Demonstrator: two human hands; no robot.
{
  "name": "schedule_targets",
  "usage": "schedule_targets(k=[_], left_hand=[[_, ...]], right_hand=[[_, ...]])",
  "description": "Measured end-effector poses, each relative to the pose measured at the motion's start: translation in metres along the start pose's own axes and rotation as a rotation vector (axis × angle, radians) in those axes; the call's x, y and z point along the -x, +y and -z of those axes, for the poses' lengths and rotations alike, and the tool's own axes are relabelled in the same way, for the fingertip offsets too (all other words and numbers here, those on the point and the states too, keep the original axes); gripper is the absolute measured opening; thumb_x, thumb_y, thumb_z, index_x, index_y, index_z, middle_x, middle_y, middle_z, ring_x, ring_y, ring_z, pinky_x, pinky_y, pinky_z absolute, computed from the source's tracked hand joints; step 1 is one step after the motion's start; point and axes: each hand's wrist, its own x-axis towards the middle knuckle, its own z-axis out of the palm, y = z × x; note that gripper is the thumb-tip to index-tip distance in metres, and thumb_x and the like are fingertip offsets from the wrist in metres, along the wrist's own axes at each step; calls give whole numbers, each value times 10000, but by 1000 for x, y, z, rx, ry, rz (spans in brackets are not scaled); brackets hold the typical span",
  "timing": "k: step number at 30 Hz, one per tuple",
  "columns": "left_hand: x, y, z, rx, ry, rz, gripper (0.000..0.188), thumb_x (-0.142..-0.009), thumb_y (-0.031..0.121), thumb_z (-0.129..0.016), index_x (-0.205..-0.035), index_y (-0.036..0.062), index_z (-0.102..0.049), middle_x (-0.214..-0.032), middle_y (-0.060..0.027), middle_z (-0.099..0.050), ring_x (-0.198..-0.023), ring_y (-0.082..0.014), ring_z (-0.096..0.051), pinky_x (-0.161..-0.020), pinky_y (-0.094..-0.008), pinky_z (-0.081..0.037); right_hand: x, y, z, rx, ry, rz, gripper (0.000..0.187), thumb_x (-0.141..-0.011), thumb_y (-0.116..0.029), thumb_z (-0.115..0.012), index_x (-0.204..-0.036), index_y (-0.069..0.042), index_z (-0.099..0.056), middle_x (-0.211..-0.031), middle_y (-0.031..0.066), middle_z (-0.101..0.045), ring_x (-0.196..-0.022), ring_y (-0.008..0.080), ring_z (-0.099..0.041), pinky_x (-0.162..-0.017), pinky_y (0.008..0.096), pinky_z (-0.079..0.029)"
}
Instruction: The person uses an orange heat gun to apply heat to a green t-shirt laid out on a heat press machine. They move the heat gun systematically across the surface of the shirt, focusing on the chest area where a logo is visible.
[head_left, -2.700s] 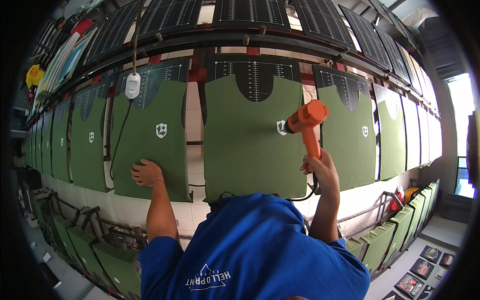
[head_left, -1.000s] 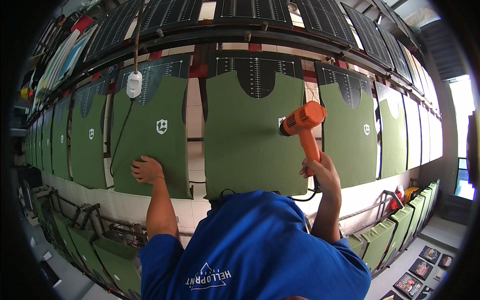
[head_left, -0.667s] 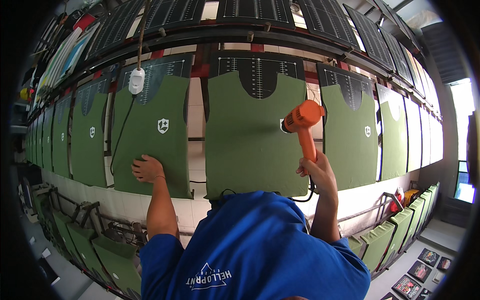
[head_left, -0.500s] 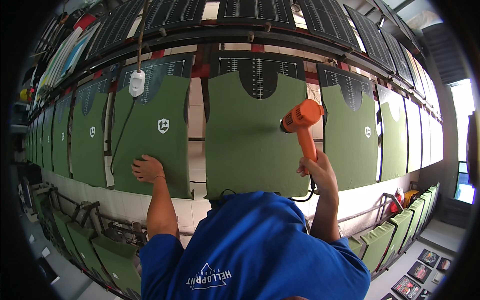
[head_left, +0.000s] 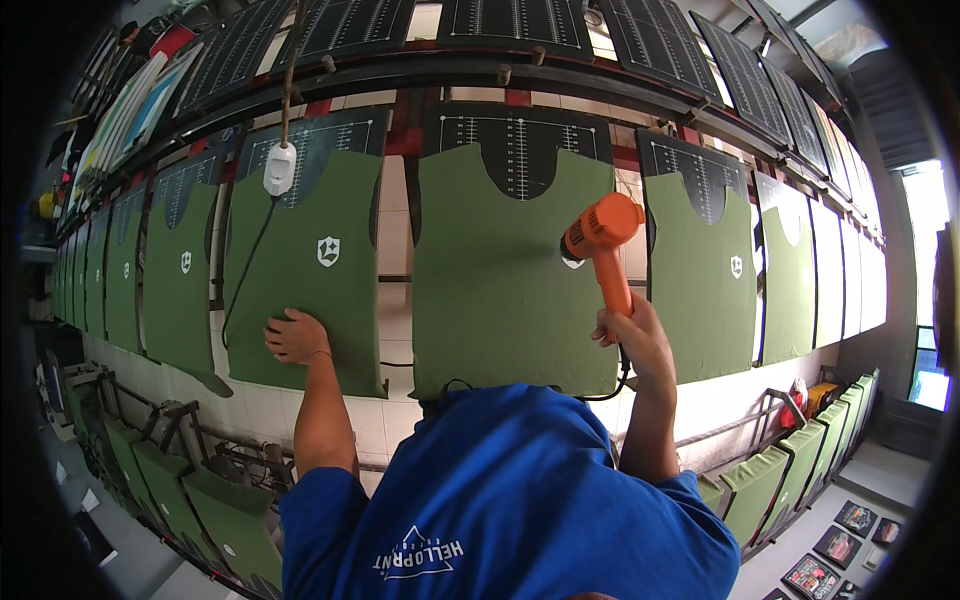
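Observation:
An orange heat gun [head_left: 604,232] is gripped by its handle in my right hand [head_left: 632,336]. Its dark nozzle points down at a white shield print on the right side of the middle green fabric panel [head_left: 500,300], partly covering that print. My left hand [head_left: 297,338] rests with fingers spread on the lower part of the green panel [head_left: 330,200] to the left. Above that hand, the same panel bears a white shield print [head_left: 328,251] in full view. Each panel lies on a black board [head_left: 521,130] with white ruler marks.
A white power socket [head_left: 280,168] hangs on a cord over the left panel, with a black cable running down. Another green panel [head_left: 700,300] lies to the right. More black boards [head_left: 515,25] line the far side; green-covered boards [head_left: 755,480] stand in a row behind me.
The heat gun has shifted very slightly, and more of the white print shows beneath its nozzle. My left hand stays in place. The hanging socket has swung slightly right.

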Motion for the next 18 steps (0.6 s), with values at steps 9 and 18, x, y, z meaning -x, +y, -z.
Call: schedule_targets(k=[9, 18], left_hand=[[-1, -1, -3, -3, -3, -4, 530, -1001, 444, -404, -1399, 96, -430, -1466, -147, -407, -1363, -330, -367, -1067, -523, -336], [0, -2, -3, -19, 2, -6, 531, -1003, 450, -404, -1403, 100, -423, -1469, -141, -403, -1361, -336, -373, -1068, -521, -338]], right_hand=[[-11, -1, 2, -49, -14, 41, 280, -855, -127, -598, -1052, 62, -537, -744, 55, -583, -647, 122, -618, -591, 256, -497], [-14, -5, -3, -16, 24, 39, 283, -842, -154, -606, -1021, 56, -542, -742, 56, -586, -649, 122, -620, -586, 254, -494]])
